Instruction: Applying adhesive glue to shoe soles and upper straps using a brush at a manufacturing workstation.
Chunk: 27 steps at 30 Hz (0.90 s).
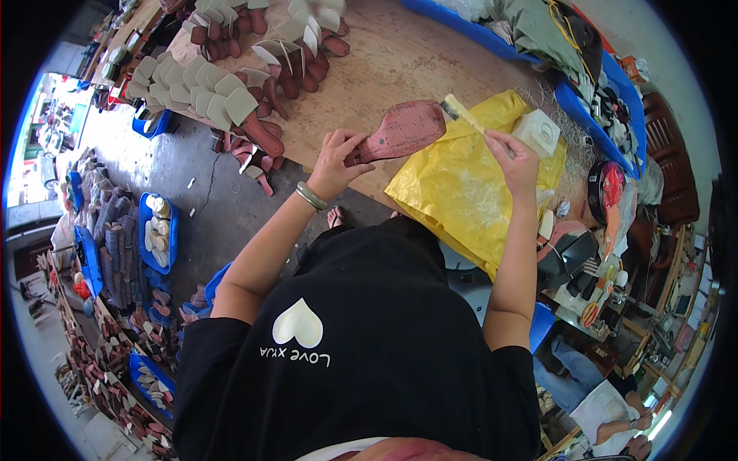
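Note:
My left hand grips one end of a reddish-brown shoe insole, thumb on top and fingers beneath. Its broad end points right, over the work table. In my right hand is a small flat brush with a pale handle, held in a pinch. The bristle end is close to the insole's right edge; I cannot tell whether they touch. Under both lies a yellow plastic sheet with whitish smears. A white squarish container with a round opening stands on the sheet, just beyond my right hand.
Overlapping insoles with cream pieces crowd the table's far left. Blue trays of materials line the right, with tangled white string beside the sheet. A blue bin stands on the floor at left. Another person is at lower right.

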Each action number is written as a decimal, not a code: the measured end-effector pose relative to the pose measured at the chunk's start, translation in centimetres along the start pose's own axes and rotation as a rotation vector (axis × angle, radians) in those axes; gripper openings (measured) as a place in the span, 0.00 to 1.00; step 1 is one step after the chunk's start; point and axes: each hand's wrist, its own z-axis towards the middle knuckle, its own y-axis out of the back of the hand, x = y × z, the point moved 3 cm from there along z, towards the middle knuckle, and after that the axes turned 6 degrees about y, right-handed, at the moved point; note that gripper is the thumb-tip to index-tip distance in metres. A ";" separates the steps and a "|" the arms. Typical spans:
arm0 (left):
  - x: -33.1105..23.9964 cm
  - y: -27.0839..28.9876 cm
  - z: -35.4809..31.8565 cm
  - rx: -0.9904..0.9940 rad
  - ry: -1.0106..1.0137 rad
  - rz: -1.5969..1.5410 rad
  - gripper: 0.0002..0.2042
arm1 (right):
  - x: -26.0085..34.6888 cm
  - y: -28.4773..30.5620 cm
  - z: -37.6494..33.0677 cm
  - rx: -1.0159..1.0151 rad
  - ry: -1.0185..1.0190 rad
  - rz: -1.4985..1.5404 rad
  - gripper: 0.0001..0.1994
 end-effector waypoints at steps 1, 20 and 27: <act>0.2 0.2 -0.2 0.004 0.028 -0.016 0.29 | 0.1 -0.7 1.3 -0.006 0.083 -0.020 0.08; 4.2 3.7 -1.8 -0.359 0.361 0.309 0.31 | 6.0 -15.5 -1.0 0.071 0.154 0.211 0.08; 4.8 6.1 -3.2 -0.337 0.299 0.442 0.30 | 11.0 -18.0 5.7 0.248 0.662 -0.289 0.08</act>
